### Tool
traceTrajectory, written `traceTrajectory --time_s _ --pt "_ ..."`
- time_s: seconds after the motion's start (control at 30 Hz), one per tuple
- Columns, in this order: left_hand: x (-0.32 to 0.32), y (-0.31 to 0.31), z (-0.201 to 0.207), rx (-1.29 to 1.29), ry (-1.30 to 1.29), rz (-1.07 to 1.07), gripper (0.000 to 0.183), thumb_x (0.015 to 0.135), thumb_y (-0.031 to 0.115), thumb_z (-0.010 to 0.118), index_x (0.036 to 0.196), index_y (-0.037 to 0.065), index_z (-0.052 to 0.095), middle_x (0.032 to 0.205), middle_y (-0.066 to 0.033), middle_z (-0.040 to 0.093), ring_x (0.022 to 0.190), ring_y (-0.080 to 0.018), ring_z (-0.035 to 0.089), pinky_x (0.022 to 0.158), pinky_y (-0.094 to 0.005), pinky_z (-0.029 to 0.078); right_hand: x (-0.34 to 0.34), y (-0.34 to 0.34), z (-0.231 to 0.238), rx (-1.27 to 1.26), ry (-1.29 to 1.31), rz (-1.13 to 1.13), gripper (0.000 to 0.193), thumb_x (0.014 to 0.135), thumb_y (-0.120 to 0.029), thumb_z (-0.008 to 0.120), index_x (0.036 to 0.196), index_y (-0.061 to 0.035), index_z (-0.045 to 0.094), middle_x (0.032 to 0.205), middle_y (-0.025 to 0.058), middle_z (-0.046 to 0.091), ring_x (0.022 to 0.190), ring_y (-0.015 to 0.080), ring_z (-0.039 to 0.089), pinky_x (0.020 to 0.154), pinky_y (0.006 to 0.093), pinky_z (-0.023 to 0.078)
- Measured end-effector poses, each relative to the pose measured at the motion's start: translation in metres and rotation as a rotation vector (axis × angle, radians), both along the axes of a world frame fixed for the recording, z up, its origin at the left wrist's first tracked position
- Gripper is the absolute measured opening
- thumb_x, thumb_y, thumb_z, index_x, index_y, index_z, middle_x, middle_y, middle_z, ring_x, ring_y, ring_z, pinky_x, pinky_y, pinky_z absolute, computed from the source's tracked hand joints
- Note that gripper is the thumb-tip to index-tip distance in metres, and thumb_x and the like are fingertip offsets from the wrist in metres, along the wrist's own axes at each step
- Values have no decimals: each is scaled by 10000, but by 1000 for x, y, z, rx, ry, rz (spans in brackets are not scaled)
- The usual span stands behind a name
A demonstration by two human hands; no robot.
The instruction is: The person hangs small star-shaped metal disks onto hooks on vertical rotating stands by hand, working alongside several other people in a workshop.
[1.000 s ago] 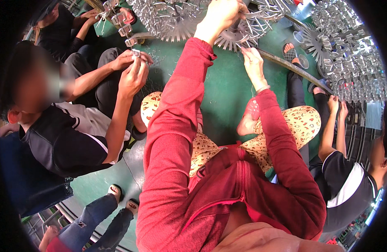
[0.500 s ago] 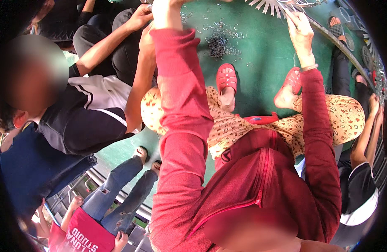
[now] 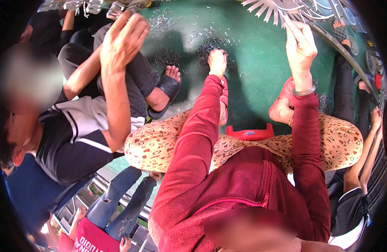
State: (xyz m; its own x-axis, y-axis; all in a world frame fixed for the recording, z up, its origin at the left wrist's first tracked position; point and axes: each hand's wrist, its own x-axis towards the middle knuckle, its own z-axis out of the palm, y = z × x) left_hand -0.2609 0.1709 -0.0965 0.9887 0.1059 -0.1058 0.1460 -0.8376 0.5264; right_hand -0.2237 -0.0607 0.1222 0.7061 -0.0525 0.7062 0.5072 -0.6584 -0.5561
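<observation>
My left hand (image 3: 218, 61) reaches down to a heap of small wire clips (image 3: 207, 49) on the green floor. Its fingers are curled and pinched at the heap's edge; what lies between the fingertips is too small to make out. At the upper right, my right hand (image 3: 301, 45) is raised with its fingers pressed together. The fingertips meet the edge of a silver metal piece with fanned slats (image 3: 267, 9). That piece runs out of the top of the picture, beside a curved metal rim (image 3: 340, 42).
More loose clips (image 3: 162, 23) are scattered left of the heap. A red plastic stool (image 3: 250, 133) shows between my legs. Close on my left sits a co-worker, whose raised hand (image 3: 125, 40) is near silver parts (image 3: 118, 9). Another person's forearms (image 3: 365, 147) are at the far right.
My left hand has come down from the top edge to the clip heap. My right hand stays at the slatted metal, slightly lower. The co-worker's hands have shifted left.
</observation>
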Motion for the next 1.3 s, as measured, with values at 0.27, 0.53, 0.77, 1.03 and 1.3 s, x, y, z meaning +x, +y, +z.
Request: traceTrajectory --time_s 0.27,0.53,0.77,1.03,1.3 --pt "-2 -14 -36 270 -252 -95 110 705 45 570 814 47 571 880 -135 551 865 -310 534 731 -397 474 16 -3 1 117 58 -118 195 764 18 659 947 -47 674 778 64 636 661 118 614 613 233 492" --pt "6 -30 16 -288 -149 289 128 747 -3 557 875 -1 553 803 -164 610 773 -314 611 701 -394 481 26 -14 -1 263 159 13 145 796 17 631 933 6 679 790 62 667 640 89 620 572 199 495" --pt "5 -55 14 -802 -2 355 136 811 95 596 850 -30 636 666 -82 640 567 -150 632 534 -289 501 29 -12 4 343 331 -20 148 802 -12 640 943 -17 685 785 49 669 622 80 608 556 185 478" --pt "3 -47 0 -581 -24 270 116 802 142 619 793 42 677 669 -85 653 581 -150 644 557 -288 510 25 1 8 249 339 -46 140 792 -43 659 926 -32 696 768 30 671 607 59 597 525 183 462" --pt "-7 31 -12 -179 24 122 148 751 164 620 840 78 704 811 -181 656 799 -326 642 740 -402 501 19 -9 -2 102 194 -30 153 806 -6 617 948 -9 674 791 33 653 681 86 580 621 201 460"
